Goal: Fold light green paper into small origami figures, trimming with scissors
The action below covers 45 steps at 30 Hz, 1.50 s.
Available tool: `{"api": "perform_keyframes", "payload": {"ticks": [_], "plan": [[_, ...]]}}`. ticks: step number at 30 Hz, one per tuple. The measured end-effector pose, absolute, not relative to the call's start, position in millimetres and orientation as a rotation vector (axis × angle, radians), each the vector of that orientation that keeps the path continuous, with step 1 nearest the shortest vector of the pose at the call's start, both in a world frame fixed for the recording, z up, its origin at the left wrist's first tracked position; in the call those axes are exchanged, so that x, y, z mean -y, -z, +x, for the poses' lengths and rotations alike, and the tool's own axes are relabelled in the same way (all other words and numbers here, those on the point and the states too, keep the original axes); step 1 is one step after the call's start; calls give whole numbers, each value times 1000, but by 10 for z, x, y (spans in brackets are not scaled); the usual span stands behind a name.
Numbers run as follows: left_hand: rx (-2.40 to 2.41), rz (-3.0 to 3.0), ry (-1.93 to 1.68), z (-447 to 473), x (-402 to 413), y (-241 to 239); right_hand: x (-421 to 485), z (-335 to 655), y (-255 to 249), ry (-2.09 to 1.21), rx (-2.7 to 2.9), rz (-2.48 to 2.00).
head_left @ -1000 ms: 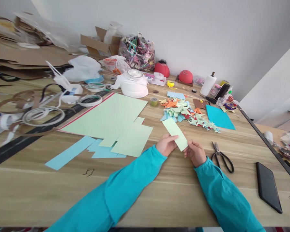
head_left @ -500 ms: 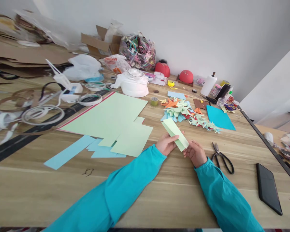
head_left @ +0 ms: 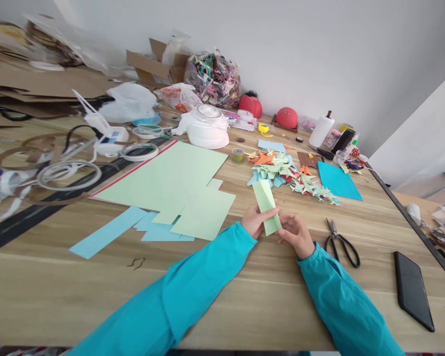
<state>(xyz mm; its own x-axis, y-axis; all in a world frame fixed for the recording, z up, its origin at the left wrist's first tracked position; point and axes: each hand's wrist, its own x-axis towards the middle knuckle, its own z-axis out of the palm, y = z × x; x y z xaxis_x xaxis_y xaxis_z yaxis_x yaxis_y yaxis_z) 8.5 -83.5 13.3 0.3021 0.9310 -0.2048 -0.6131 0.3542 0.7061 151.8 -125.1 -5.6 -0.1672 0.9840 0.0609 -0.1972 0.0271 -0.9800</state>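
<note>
A narrow strip of light green paper [head_left: 264, 200], folded lengthwise, is held just above the wooden table [head_left: 244, 296]. My left hand [head_left: 255, 221] pinches its near end from the left, thumb on top. My right hand [head_left: 295, 233] grips the same end from the right with curled fingers. Both arms wear teal sleeves. The strip points away from me toward a heap of small folded paper shapes [head_left: 287, 177] in green, orange and blue.
Large light green sheets [head_left: 170, 180] and blue strips [head_left: 107, 232] lie to the left. Black scissors [head_left: 341, 241] and a dark phone [head_left: 413, 289] lie to the right. A blue sheet [head_left: 337, 180], tape rolls [head_left: 139, 152], a white bowl [head_left: 206, 131] and bags crowd the far side.
The flat green strip has been folded lengthwise and is now narrower. Its far end has swung left, and my hands have drawn closer together.
</note>
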Motion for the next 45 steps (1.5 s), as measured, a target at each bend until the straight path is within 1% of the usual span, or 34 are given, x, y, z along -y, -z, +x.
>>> {"api": "perform_keyframes", "payload": {"ticks": [8,16,28,37,45], "plan": [[-704,676,-1116,80,828,-109,1270,1517,36,-1401,1199,-1006],[-679,645,-1132,84,809,-72,1261,1504,48,-1421,1178,-1077],[-652,608,-1122,67,817,-124,1271,1492,21,-1335,1240,-1123],[-678,620,-1172,64,794,-83,1245,1544,68,-1342,1109,-1136],[-759,682,-1133,52,799,-73,1247,1553,51,-1361,1107,-1141]]}}
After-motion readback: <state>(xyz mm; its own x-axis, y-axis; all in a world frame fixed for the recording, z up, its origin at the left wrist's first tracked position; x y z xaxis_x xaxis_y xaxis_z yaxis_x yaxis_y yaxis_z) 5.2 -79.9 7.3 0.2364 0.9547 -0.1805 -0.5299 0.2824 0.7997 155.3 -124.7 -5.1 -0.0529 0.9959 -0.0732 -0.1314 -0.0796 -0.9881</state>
